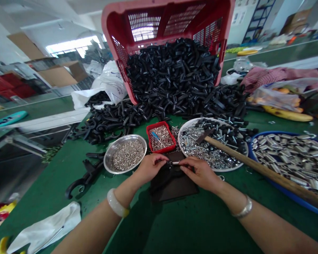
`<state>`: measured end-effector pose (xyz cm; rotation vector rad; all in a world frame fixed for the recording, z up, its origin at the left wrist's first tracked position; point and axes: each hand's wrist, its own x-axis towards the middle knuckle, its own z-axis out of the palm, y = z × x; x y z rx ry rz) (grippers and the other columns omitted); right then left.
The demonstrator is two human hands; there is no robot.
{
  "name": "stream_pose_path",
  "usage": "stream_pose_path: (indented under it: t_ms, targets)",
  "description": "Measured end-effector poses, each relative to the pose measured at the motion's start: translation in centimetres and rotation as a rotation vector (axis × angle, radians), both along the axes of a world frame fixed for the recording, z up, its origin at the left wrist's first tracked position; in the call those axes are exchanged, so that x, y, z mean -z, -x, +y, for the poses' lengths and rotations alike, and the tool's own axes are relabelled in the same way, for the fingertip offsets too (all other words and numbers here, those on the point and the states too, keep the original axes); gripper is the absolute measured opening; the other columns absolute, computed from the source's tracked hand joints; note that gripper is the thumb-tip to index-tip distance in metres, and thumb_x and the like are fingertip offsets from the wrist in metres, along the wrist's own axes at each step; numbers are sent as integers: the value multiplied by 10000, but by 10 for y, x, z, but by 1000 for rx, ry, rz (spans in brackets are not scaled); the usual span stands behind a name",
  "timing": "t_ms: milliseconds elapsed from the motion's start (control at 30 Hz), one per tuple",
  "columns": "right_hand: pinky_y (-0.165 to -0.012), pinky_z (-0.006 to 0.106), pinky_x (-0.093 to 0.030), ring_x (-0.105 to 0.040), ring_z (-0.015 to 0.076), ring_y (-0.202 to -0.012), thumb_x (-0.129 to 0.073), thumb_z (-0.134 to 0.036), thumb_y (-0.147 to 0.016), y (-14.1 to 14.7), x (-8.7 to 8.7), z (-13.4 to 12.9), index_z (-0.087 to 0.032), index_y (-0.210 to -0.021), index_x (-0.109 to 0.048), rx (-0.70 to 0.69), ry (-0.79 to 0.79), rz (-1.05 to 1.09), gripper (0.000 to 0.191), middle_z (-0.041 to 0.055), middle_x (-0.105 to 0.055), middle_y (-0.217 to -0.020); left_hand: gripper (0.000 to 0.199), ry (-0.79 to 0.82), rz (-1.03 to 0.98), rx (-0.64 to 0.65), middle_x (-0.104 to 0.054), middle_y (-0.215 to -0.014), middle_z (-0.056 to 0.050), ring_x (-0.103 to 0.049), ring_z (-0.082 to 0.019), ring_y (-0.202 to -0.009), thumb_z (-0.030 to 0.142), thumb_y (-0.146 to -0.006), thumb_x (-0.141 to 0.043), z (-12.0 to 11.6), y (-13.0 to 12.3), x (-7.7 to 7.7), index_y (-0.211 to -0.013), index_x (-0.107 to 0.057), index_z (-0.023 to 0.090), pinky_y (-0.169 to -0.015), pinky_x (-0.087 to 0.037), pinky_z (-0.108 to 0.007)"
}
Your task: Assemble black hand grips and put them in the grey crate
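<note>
2 grips clenched | left hand (150, 168), right hand (200, 173) pinch steel spring (175, 162) | white sack (110, 79) print unreadable

Left hand (149, 168) and right hand (200, 173) pinch inward; almost meeting, palms down.

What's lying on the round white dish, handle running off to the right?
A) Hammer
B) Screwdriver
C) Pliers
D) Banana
A. The hammer has its dark metal head on the round white dish, and its wooden handle runs right, over the blue tub.
</note>
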<state>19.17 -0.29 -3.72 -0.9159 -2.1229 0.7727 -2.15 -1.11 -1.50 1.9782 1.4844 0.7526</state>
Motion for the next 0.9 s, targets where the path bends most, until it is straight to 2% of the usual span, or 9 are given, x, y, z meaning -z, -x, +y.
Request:
stream_pose_path:
  t_ms: [100,200,300,367,567,667,800,900]
  targets:
    - [-661,261,-447,-561,138,-725,-510,-204,-800,0,1,1,-201,-918,-613,5,-14,-5,156,33,-598,-795,237,-143,151,39,-677,-871,-1,-621,-119,-757,193,-776,-531,-1,-1,3,-1003,-599,200,-684,-485,-236]
    - [-677,267,-452,-563,142,-748,-509,-200,-801,0,2,1,-202,-921,-611,2,-22,2,158,37,-601,-809,341,-359,396,96,-665,-905,-11,-616,-121,-754,210,-804,-507,-5,-2,5,-1145,-520,227,-661,-477,-230]
    - [-688,264,-455,-564,140,-765,-505,-192,-803,0,1,0,-203,-926,-613,-13,-17,12,163,39,-604,-828,411,-558,651,186,-646,-760,1,-594,-119,-647,211,-831,-462,-10,-2,8,-1240,-433,242,-568,-444,-216]
    - [-687,261,-455,-564,137,-761,-504,-188,-804,0,1,0,-200,-926,-613,-16,-15,18,165,40,-604,-828,446,-634,746,234,-609,-669,18,-568,-118,-592,194,-838,-440,-12,-1,9,-1277,-382,237,-527,-416,-215]
    - [-717,278,-455,-564,145,-786,-498,-169,-799,-1,0,0,-205,-933,-611,-25,-25,6,179,42,-608,-841,500,-725,781,310,-587,-656,29,-534,-109,-557,181,-850,-404,-11,4,11,-1330,-274,230,-511,-396,-225]
    - [-738,286,-449,-559,151,-809,-496,-163,-797,-1,0,1,-197,-912,-609,-33,-40,1,165,47,-604,-845,530,-716,800,320,-586,-657,36,-532,-113,-557,186,-850,-403,-11,2,6,-1347,-226,242,-513,-404,-231]
    - [-692,271,-448,-551,150,-772,-488,-179,-806,-1,2,0,-178,-841,-603,-14,-46,-5,120,52,-589,-809,580,-717,920,391,-588,-683,27,-522,-118,-539,171,-842,-405,-14,-5,-4,-1364,-170,264,-487,-400,-233]
    - [-707,269,-447,-552,150,-799,-482,-166,-808,-1,2,0,-184,-890,-602,-19,-38,-6,147,53,-590,-845,578,-757,953,422,-591,-707,16,-515,-110,-521,151,-845,-381,-16,-7,-4,-1366,-158,267,-473,-400,-225]
